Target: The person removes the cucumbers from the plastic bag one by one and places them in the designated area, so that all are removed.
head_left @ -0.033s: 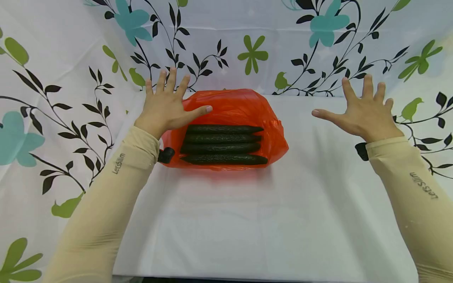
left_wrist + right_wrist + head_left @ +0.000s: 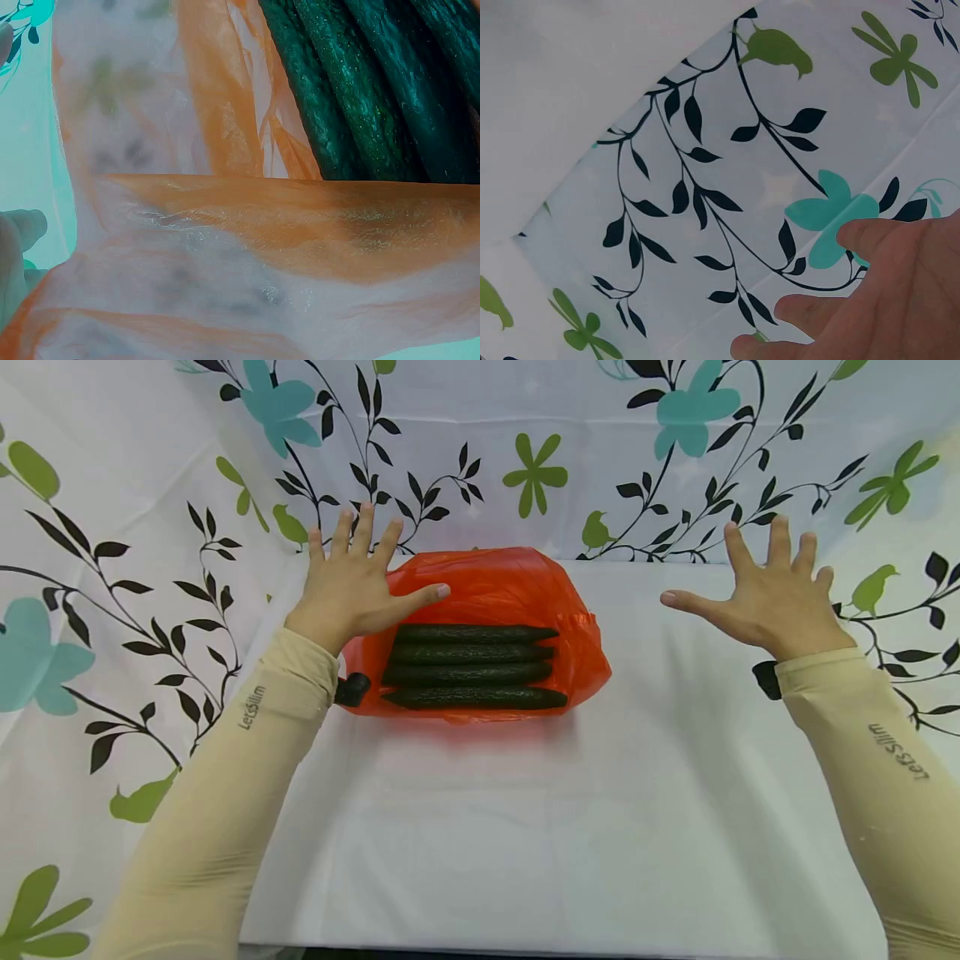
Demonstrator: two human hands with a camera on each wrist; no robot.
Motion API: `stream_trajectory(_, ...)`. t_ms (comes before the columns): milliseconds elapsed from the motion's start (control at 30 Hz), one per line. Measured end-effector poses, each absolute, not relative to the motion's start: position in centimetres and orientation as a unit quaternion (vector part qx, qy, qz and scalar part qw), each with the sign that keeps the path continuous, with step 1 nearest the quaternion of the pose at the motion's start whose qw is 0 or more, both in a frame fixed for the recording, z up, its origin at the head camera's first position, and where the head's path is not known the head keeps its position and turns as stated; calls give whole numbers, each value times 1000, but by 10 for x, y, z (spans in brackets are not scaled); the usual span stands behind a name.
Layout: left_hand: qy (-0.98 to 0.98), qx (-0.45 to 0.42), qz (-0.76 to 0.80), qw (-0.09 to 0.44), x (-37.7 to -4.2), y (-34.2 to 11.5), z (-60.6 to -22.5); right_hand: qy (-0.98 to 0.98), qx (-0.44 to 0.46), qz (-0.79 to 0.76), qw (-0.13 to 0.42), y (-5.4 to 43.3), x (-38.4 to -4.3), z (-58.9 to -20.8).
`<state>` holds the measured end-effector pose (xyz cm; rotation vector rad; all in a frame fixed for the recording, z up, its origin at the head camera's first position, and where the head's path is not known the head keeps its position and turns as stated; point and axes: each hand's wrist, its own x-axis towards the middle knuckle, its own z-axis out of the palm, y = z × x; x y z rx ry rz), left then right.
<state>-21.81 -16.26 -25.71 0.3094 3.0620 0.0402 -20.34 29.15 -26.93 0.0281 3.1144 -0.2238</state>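
Found four cucumbers (image 2: 468, 674) side by side on red bag (image 2: 498, 587); noted left hand (image 2: 351, 583) near, right hand (image 2: 776, 602) farther, fingers spread on both.

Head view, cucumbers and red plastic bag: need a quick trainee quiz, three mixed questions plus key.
1. How many cucumbers show in the head view?

2. True or false: the right hand is apart from the red plastic bag.

3. Which is nearer the cucumbers?
A) the right hand
B) the left hand
C) both equally near

Key:
1. Four.
2. True.
3. B.
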Motion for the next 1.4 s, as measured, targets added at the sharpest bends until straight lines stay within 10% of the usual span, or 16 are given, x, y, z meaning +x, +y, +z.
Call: stream_trajectory(1400,907,84,408,65,-158,-238,-250,936,-230,-235,-128,164,-158,-225)
